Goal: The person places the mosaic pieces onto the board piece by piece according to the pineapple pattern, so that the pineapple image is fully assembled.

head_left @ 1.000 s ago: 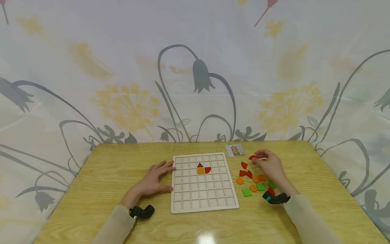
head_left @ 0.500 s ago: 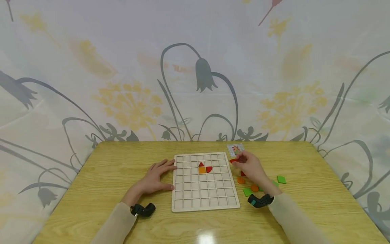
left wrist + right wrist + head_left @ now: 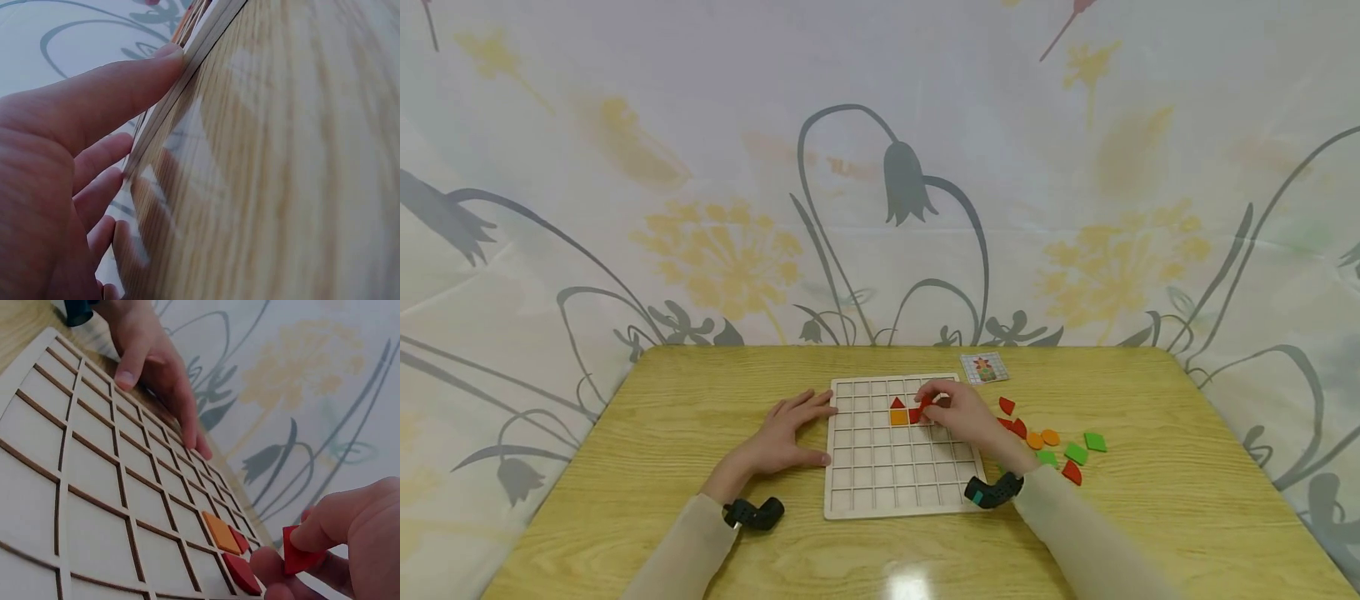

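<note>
A pale wooden grid board (image 3: 887,479) lies on the table. Set in its upper cells are an orange square tile (image 3: 898,417), a red triangle tile (image 3: 897,402) above it and a red quarter-circle tile (image 3: 241,573) to the square's right. My right hand (image 3: 966,414) is over the board, pinching another red tile (image 3: 299,551) between thumb and fingers just above the quarter circle; the fingers hide part of its outline. My left hand (image 3: 778,437) rests at the board's left edge, its fingers spread and its thumb (image 3: 156,69) touching the rim.
Right of the board lie loose tiles: several red ones such as a quarter circle (image 3: 1007,405), orange discs (image 3: 1050,437) and green squares (image 3: 1095,442). A picture card (image 3: 985,367) with a flower on a grid lies behind the board's right corner. A patterned cloth (image 3: 737,167) hangs behind the table.
My right hand has carried a red tile leftward from the loose pieces to over the board. The left hand has stayed at the board's left edge.
</note>
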`<action>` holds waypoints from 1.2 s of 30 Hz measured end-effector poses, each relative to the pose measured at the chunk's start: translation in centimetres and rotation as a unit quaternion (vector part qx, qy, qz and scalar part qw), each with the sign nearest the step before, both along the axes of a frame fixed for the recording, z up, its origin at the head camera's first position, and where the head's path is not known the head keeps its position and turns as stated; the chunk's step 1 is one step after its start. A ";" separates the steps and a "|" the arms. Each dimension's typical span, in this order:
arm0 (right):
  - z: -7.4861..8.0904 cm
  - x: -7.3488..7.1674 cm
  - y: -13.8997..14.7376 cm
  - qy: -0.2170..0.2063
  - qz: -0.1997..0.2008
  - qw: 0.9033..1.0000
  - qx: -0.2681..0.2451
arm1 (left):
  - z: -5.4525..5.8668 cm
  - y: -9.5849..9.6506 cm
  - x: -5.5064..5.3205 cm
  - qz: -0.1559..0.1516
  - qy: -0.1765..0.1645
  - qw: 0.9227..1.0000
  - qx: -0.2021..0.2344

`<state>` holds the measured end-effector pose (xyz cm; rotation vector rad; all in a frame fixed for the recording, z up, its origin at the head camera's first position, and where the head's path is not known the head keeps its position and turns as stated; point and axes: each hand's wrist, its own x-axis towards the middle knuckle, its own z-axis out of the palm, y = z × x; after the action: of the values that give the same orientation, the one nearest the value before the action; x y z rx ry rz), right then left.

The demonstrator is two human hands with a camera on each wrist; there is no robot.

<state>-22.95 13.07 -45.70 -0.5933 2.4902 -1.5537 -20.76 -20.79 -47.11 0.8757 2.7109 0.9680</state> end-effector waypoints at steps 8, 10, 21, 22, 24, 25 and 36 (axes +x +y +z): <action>-0.3 -0.5 -2.1 0.026 0.003 1.000 0.008 | 0.0 0.1 -0.1 -0.002 0.000 1.000 -0.001; -0.2 -0.5 -2.5 0.027 0.010 1.000 0.009 | 0.0 0.1 -0.1 -0.003 -0.001 1.000 0.000; -0.7 -0.4 -4.9 0.034 -0.058 0.997 0.023 | -0.2 0.2 -0.3 -0.003 0.001 1.000 0.000; -0.9 -0.5 -5.0 0.038 -0.063 0.997 0.028 | -0.2 0.2 -0.3 -0.002 0.001 1.000 -0.001; -1.0 -0.5 -5.2 0.042 -0.068 0.996 0.038 | -0.2 0.2 -0.3 -0.002 0.001 1.000 -0.002; -1.1 -0.4 -5.3 0.045 -0.070 0.996 0.041 | -0.2 0.2 -0.3 0.000 0.001 1.000 -0.002; -1.5 0.2 -6.3 0.061 -0.091 0.993 0.046 | -0.1 0.1 0.0 0.008 -0.006 1.000 0.004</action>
<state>-22.76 6.72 -47.17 -0.4726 2.7599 -1.4921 -20.74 -20.71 -47.16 0.8462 2.7102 0.9841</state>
